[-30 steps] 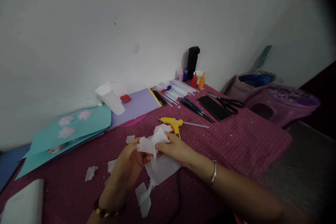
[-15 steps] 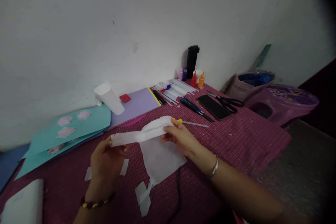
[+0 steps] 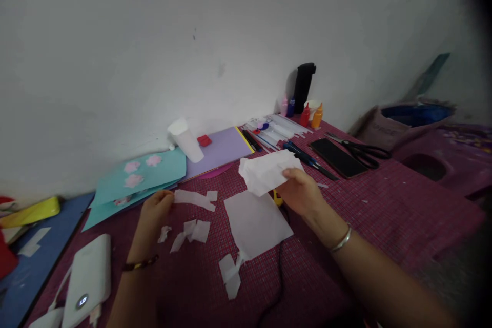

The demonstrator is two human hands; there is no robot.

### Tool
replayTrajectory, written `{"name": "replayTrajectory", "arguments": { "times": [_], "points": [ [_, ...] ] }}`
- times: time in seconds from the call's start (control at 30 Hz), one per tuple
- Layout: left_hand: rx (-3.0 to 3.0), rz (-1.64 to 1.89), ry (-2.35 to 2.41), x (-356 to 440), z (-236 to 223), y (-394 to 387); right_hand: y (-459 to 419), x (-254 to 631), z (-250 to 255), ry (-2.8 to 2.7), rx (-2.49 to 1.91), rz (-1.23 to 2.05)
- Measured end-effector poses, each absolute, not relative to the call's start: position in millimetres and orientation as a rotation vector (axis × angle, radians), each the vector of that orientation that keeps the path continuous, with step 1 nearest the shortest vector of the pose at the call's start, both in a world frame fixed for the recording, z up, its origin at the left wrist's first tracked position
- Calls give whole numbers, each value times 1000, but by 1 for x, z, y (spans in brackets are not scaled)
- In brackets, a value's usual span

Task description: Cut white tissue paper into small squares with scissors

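Observation:
My right hand [image 3: 303, 189] pinches a folded, crumpled piece of white tissue paper [image 3: 265, 170] above the table. At the left, my left hand [image 3: 156, 210] has its fingers pinched at the end of a narrow strip of tissue paper [image 3: 194, 198]. A flat white sheet [image 3: 257, 225] lies on the table beneath the right hand's paper. Small tissue scraps [image 3: 196, 230] lie between my left hand and that sheet, and more torn scraps [image 3: 230, 274] rest at its near corner.
Teal card [image 3: 142, 174] with pink paper flowers lies back left. A paper roll [image 3: 185, 139] leans on the wall. A cutter [image 3: 305, 159], phone [image 3: 338, 158], scissors [image 3: 361, 151] and paint bottles [image 3: 317, 117] lie right. A white power bank [image 3: 87, 277] is front left.
My hands have moved apart; the long tissue between them is now a strip by my left hand and a folded piece in my right. The view has swung left.

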State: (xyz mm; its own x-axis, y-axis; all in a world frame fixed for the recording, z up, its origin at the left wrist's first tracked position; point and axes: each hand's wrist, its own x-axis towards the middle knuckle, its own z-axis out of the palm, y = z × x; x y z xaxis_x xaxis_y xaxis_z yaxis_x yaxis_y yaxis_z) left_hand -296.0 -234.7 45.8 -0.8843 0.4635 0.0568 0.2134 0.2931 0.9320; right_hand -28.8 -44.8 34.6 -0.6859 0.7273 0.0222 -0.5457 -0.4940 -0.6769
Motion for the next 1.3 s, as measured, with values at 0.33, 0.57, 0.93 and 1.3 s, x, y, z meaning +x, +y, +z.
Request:
{"name": "replayTrajectory", "arguments": {
  "times": [0.33,0.57,0.93,1.3],
  "points": [
    [1301,1538,2273,-194,83,-231,-79,-38,26,-1151,-467,2302],
    [1513,1487,2061,-162,88,-221,-85,-39,23,-1310,-398,2242],
    [1295,1317,1429,-171,55,-199,-75,-28,32,-1521,-236,2538],
    [999,1020,1512,-161,65,-208,-64,-13,56,-1857,-62,2287]
  ]
}}
